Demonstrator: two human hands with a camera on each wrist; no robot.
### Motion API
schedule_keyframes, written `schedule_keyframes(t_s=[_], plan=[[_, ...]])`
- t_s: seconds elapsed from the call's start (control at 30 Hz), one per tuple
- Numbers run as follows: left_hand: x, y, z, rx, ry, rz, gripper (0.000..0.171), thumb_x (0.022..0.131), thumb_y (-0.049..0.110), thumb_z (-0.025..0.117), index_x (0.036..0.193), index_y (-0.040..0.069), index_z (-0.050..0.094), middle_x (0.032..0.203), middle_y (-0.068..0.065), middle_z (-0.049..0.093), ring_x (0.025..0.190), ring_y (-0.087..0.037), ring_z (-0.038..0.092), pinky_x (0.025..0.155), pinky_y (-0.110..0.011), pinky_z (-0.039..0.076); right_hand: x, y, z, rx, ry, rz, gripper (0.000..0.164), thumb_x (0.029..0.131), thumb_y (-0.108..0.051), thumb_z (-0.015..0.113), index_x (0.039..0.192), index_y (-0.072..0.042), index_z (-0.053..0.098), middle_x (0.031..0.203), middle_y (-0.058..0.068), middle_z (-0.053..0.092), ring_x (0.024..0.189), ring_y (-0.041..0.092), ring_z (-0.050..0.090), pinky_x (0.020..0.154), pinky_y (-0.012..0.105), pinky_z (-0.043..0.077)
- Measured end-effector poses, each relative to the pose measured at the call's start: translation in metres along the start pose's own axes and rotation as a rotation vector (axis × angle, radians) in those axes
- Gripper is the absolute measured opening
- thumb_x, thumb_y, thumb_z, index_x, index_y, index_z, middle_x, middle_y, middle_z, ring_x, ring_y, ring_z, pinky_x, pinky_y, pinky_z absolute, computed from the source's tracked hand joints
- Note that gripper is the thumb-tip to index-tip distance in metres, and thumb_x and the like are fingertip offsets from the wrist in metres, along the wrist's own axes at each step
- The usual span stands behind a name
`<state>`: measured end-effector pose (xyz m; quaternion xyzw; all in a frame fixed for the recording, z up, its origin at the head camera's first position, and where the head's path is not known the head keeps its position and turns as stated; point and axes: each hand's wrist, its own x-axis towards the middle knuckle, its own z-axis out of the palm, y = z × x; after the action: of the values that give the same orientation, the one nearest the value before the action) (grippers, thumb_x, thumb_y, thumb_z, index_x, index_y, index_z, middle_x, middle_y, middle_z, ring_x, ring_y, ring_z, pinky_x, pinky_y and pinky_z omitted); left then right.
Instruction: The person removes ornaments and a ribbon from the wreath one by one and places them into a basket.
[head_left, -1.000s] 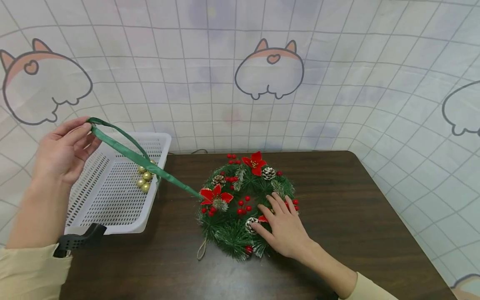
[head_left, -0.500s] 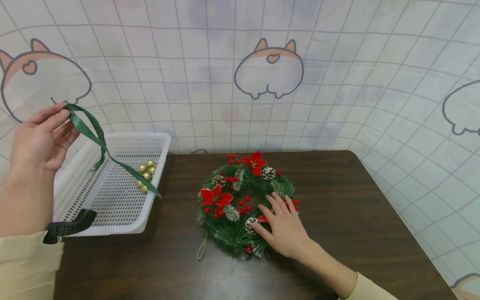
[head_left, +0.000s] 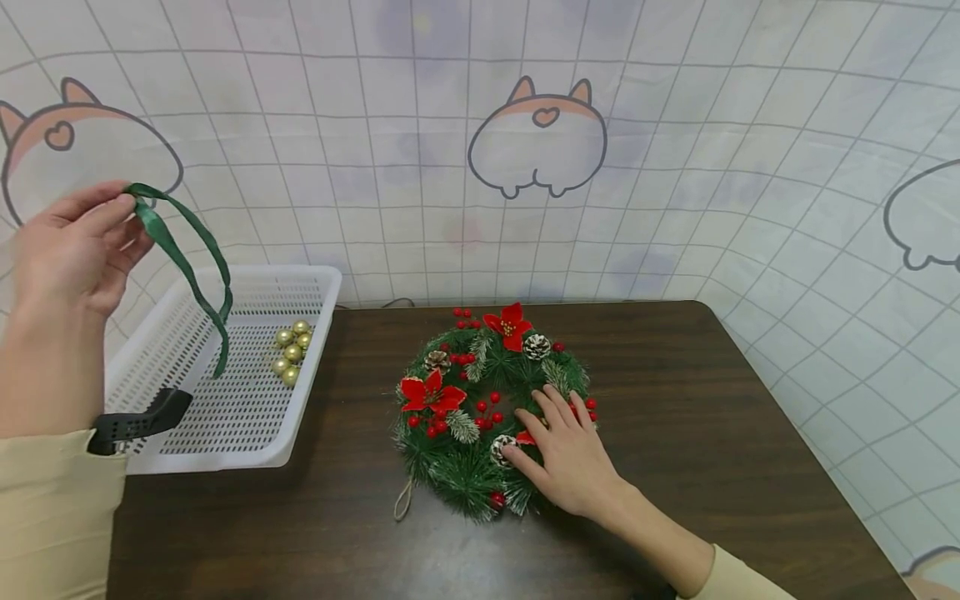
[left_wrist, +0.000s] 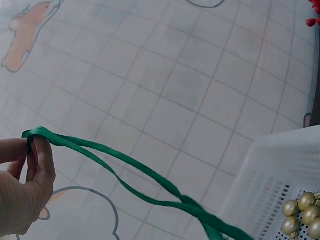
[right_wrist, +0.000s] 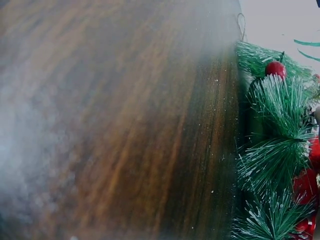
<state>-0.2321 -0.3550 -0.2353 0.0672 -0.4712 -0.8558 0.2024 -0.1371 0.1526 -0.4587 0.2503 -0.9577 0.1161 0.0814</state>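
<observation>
My left hand [head_left: 78, 242] is raised over the basket's left side and pinches a green ribbon [head_left: 180, 258] between thumb and fingers. Two strands of the ribbon hang from the pinch in a loop, their lower ends over the basket; the left wrist view shows them crossing. On the table lies a round Christmas wreath [head_left: 465, 475] of green needles, with red flowers, red berries and frosted pine cones. My right hand [head_left: 566, 458] rests on the wreath's right side with its fingers spread, thumb at a pine cone [head_left: 503, 451]. It partly covers a red flower there.
A white perforated basket [head_left: 281, 446] stands at the table's left, with several gold balls [head_left: 292, 352] inside. A twine loop [head_left: 403, 501] sticks out from the wreath's lower left onto the dark wooden table [head_left: 690, 400]. A gridded cloth backdrop [head_left: 390, 167] rises behind the table.
My left hand has moved left and up, and the ribbon has come away from the wreath's left flower to hang over the basket. The right hand and the wreath stay put.
</observation>
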Motion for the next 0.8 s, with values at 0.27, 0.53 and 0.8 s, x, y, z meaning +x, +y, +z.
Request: schedule_keyframes(t_s=[0.27, 0.53, 0.8], plan=[[0.012, -0.016, 0.001, 0.012, -0.051, -0.082, 0.020, 0.091, -0.004, 0.074, 0.110, 0.000, 0.073, 0.096, -0.008, 0.073, 0.074, -0.019, 0.072, 0.063, -0.030, 0.061, 0.000, -0.001, -0.001, 0.013, -0.004, 0.002, 0.067, 0.104, -0.062, 0.044, 0.144, -0.011, 0.061, 0.156, 0.019, 0.043, 0.151, 0.038, 0.026, 0.121, 0.063, 0.011], [0.019, -0.040, 0.001, 0.039, -0.059, -0.140, 0.018, 0.092, -0.003, 0.073, 0.109, 0.002, 0.074, 0.096, -0.007, 0.073, 0.075, -0.018, 0.072, 0.065, -0.028, 0.060, 0.000, 0.000, 0.001, 0.011, 0.001, 0.001, 0.067, 0.104, -0.063, 0.043, 0.144, -0.012, 0.061, 0.156, 0.018, 0.043, 0.151, 0.037, 0.026, 0.121, 0.062, 0.011], [0.026, -0.068, 0.003, 0.077, -0.058, -0.179, 0.014, 0.094, -0.003, 0.070, 0.107, 0.004, 0.073, 0.092, -0.005, 0.073, 0.077, -0.015, 0.071, 0.067, -0.025, 0.060, 0.000, 0.001, 0.002, 0.006, 0.006, 0.002, 0.068, 0.104, -0.064, 0.042, 0.143, -0.012, 0.061, 0.156, 0.018, 0.043, 0.151, 0.037, 0.025, 0.121, 0.062, 0.010]])
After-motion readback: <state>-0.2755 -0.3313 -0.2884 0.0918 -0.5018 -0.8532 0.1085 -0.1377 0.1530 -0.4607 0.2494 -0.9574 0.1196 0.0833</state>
